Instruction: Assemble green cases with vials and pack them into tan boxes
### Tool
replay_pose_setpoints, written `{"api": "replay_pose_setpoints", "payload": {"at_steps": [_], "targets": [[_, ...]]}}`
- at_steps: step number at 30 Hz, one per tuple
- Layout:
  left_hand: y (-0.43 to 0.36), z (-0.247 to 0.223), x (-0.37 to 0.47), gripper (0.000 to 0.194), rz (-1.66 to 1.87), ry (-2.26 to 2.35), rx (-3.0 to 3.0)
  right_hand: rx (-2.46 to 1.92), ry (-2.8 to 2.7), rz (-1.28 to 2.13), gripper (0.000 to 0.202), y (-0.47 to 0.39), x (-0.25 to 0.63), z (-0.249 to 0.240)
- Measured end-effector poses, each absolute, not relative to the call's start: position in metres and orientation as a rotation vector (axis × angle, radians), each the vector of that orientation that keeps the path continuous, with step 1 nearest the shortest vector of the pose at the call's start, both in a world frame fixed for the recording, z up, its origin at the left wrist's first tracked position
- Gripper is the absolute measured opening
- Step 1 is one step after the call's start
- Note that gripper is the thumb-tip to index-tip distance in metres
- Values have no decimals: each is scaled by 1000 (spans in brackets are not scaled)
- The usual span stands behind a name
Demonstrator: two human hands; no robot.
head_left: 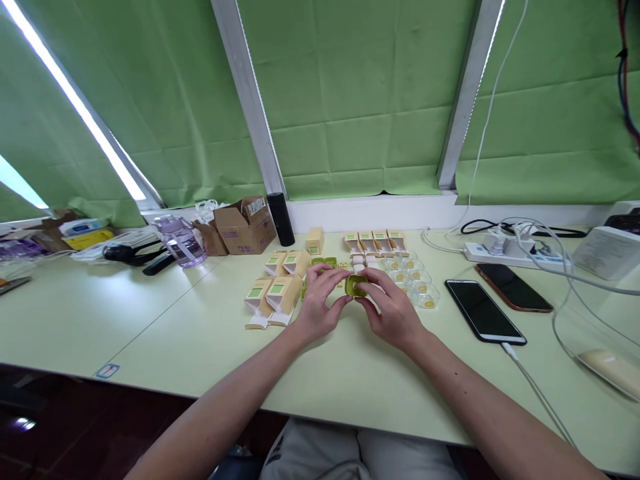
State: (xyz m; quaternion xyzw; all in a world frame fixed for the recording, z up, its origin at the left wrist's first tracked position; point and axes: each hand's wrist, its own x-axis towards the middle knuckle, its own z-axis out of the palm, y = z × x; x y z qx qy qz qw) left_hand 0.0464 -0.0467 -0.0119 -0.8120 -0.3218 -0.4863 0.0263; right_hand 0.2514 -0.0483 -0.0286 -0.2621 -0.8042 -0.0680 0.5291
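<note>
Both my hands hold a small green square cup-like piece (355, 285) above the table. My left hand (321, 301) pinches its left edge between thumb and fingers. On its right side, the fingers and thumb of my right hand (393, 308) are closed round it. More green pieces (327, 261) lie behind my left hand, partly hidden. To the left stand several pale yellow cartons (283, 293) with their flaps open. Clear plastic cups with yellow centres (423, 291) sit in rows beyond my right hand. Small white pieces (358, 262) lie between these groups.
Along the back are more open cartons (381, 241), one separate carton (315, 240), a black cylinder (281, 219) and a cardboard box (245, 227). A purple bottle (181, 240) stands left. Two phones (484, 311), a power strip (515, 252), cables and a mouse (611, 371) occupy the right.
</note>
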Motion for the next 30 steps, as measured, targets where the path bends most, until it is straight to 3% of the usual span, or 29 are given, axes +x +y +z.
{"api": "replay_pose_setpoints", "payload": {"at_steps": [13, 30], "targets": [[-47, -13, 46, 37, -1489, -941, -2453, -652, -1967, -176, 36, -48, 249, -29], [-47, -14, 46, 37, -1490, -949, -2432, -638, -1938, -195, 28, -49, 250, -31]]}}
